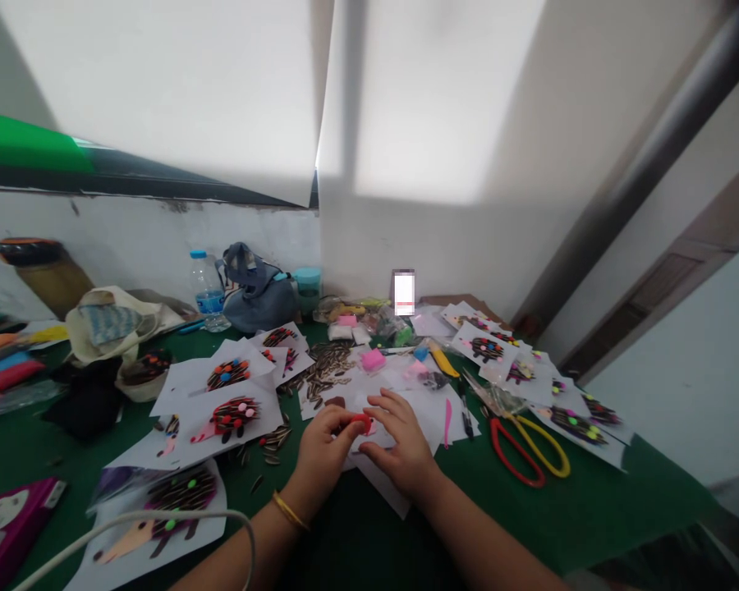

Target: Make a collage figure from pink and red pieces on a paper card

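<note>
My left hand (328,447) pinches a small lump of red modelling clay (362,421) between thumb and fingertips, above white paper. Close on its right is my right hand (400,443), fingers spread and thumb apart; whether a fingertip touches the clay cannot be made out. Behind the hands lie a heap of striped sunflower seeds (328,369) and a pink clay block (373,359). A pink modelling knife (447,423) and a black pen (466,417) rest to the right of my right hand. Left of my left hand, a paper carries a red clay hedgehog with seed spines (234,417).
Scissors with red and yellow handles (520,447) lie at right, near a yellow cutter (444,359). Several hedgehog pictures (576,423) overlap at the right edge. A water bottle (208,291), blue bag (259,300) and phone (403,293) stand at the back. A white cable (160,515) crosses front left.
</note>
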The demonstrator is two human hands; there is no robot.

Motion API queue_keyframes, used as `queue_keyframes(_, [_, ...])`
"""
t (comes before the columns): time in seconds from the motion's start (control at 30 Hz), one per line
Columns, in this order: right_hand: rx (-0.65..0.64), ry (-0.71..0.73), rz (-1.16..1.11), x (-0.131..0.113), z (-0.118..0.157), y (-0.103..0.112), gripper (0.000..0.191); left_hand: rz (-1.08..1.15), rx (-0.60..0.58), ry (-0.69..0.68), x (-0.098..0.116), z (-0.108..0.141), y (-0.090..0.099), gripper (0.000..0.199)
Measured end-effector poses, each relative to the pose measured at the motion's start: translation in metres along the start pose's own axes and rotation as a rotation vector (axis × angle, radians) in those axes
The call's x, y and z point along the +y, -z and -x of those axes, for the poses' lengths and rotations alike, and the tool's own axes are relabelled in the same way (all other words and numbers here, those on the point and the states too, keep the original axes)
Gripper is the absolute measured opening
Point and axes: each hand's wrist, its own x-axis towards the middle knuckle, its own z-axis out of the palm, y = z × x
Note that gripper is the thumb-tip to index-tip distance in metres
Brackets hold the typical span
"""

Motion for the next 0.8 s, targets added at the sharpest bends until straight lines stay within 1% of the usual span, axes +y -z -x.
queue_keyframes(0.07, [-0.013,0.005,-0.026,0.0007,-0.0001,0.0005,0.038,0.036,0.000,0.015,0.0005,-0.0008,-0.0005,0.023])
queue_keyframes(0.13, [-0.015,-0.002,-0.049,0.0008,-0.0003,0.0008,0.030,0.070,-0.036,0.018,0.0023,-0.0004,-0.0009,0.024])
queue_keyframes(0.23, [0.020,-0.036,-0.078,0.0001,-0.0011,0.0011,0.022,0.074,-0.079,-0.003,0.0049,0.0016,-0.0007,0.025])
queue_keyframes(0.3, [0.050,-0.052,-0.084,-0.0005,-0.0018,0.0011,0.018,0.045,-0.047,-0.030,0.0048,0.0030,-0.0005,0.028])
queue_keyframes(0.4, [0.076,-0.028,-0.064,-0.0017,-0.0022,0.0006,0.011,0.010,0.005,-0.043,0.0025,0.0042,-0.0007,0.043])
queue_keyframes(0.43, [0.072,-0.006,-0.051,-0.0022,-0.0021,0.0002,0.009,0.002,-0.003,-0.044,0.0018,0.0044,-0.0009,0.044])
queue_keyframes(0.47, [0.067,0.019,-0.038,-0.0027,-0.0019,-0.0004,0.008,-0.007,-0.026,-0.047,0.0013,0.0044,-0.0011,0.040])
queue_keyframes(0.53, [0.058,0.055,-0.012,-0.0035,-0.0012,-0.0017,0.011,-0.023,-0.075,-0.060,0.0011,0.0043,-0.0013,0.026])
queue_keyframes(0.6, [0.059,0.053,0.001,-0.0042,-0.0004,-0.0028,0.017,-0.032,-0.082,-0.063,0.0017,0.0038,-0.0011,0.016])
queue_keyframes(0.73, [0.018,-0.001,-0.022,-0.0044,-0.0001,-0.0020,0.031,0.010,0.007,-0.046,0.0039,0.0017,0.0003,0.017])
queue_keyframes(0.8, [-0.034,0.006,-0.040,-0.0040,-0.0008,-0.0004,0.032,0.050,0.015,-0.043,0.0050,0.0011,0.0005,0.019])
